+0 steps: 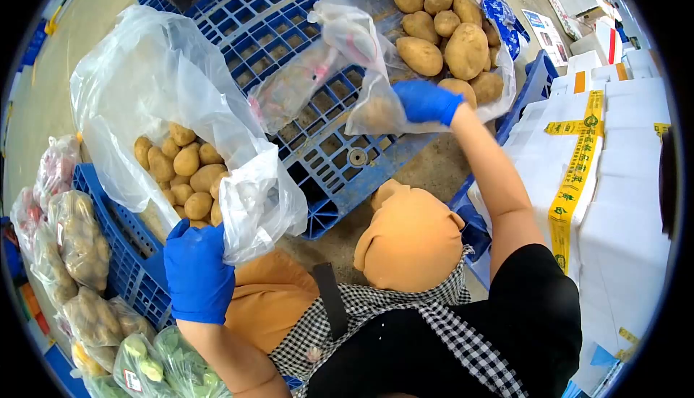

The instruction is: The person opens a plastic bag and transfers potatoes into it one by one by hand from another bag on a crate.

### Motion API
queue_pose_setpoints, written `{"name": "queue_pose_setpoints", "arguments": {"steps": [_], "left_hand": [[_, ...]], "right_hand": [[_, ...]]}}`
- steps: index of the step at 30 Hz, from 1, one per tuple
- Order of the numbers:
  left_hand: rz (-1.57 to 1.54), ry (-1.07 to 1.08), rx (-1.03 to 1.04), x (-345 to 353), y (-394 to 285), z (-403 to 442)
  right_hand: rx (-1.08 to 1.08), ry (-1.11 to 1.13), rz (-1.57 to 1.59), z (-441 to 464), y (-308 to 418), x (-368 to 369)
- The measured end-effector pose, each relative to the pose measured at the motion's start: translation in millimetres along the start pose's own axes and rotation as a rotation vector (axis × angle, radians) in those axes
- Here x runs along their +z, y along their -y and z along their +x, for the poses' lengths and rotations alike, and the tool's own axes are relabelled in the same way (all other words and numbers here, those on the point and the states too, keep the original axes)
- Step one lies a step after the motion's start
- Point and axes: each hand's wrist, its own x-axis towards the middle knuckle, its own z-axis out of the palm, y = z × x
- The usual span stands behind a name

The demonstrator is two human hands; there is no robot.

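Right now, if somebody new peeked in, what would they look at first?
Probably the bright blue-gloved left hand, holding the edge of the left clear bag, and the blue-gloved right hand at the right clear bag, towards the top. Potatoes show in both bags. Next, perhaps, the yellow tape on the white boxes at the right.

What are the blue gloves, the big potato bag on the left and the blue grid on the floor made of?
Gloves: thin, stretchy rubber, perhaps nitrile; they look smooth and hug the skin.
Left potato bag: soft, thin plastic film, slightly shiny; it crumples and lets the potatoes show through.
Blue grid: probably hard, moulded plastic, a bit scuffed; its openings look regular.
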Motion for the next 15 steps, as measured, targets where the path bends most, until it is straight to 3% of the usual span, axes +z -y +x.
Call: {"name": "queue_pose_setpoints", "arguments": {"steps": [2,5,7,9,11,13,15], "left_hand": [[-0.001,0.006,-0.017,-3,-1,2],[0.018,-0.072,0.026,1,1,4],[0.040,-0.069,-0.003,-4,-2,2],[0.037,-0.100,-0.071,4,3,0],[0.063,-0.132,-0.036,16,6,3],[0.052,-0.034,-0.023,22,7,11],[0.088,-0.050,-0.014,16,8,10]], "right_hand": [[0.035,-0.170,-0.134,16,30,30],[0.145,-0.087,-0.113,27,41,32],[0.164,-0.012,0.107,15,51,-10],[0.231,-0.137,0.223,11,7,-3],[0.333,-0.471,0.223,-6,-19,-9],[0.534,-0.650,0.866,-6,-19,-33],[0.346,-0.665,1.635,-3,6,-61]]}}
